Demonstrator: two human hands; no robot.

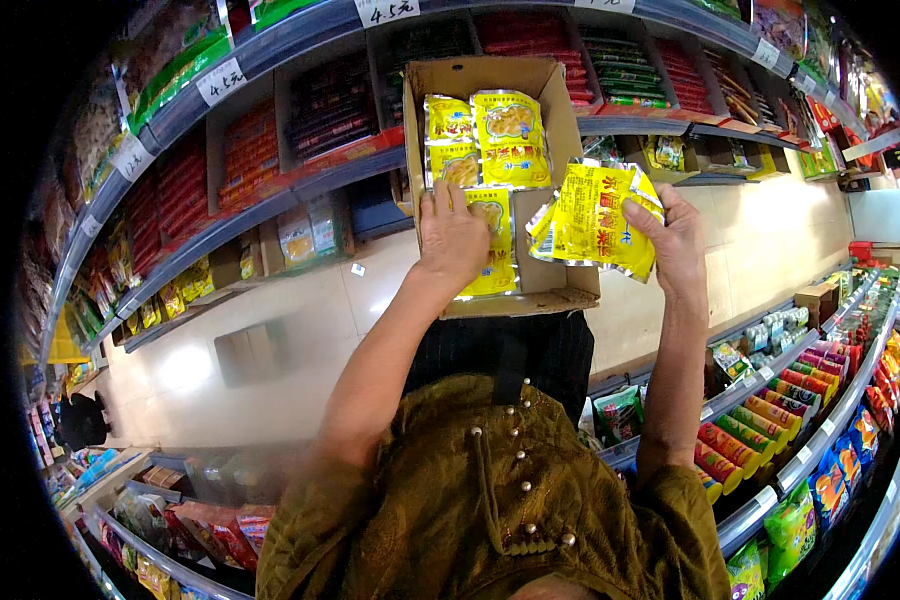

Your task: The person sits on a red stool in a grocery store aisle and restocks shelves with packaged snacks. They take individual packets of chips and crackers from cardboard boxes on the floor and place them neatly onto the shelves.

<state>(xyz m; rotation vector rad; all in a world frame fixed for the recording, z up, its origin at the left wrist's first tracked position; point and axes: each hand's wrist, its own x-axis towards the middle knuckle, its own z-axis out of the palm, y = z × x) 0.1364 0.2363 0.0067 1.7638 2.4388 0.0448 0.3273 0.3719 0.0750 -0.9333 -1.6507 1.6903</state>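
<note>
An open cardboard box (555,300) lies in front of me against the shelf, with several yellow snack packets (511,139) laid flat in it. My left hand (456,236) is inside the box, palm down, its fingers over the packets on the left side. Whether it grips one cannot be told. Held between thumb and fingers of my right hand (671,232) is a small stack of yellow packets (596,214), over the box's right edge. The lower right part of the box shows bare cardboard.
Shelves of packaged snacks with price tags (222,81) curve across the front. Behind me on the right, a shelf holds tube-shaped snack canisters (727,450) and bagged snacks (791,525). Tiled floor (270,352) shows between the shelves. A dark figure or object stands far left.
</note>
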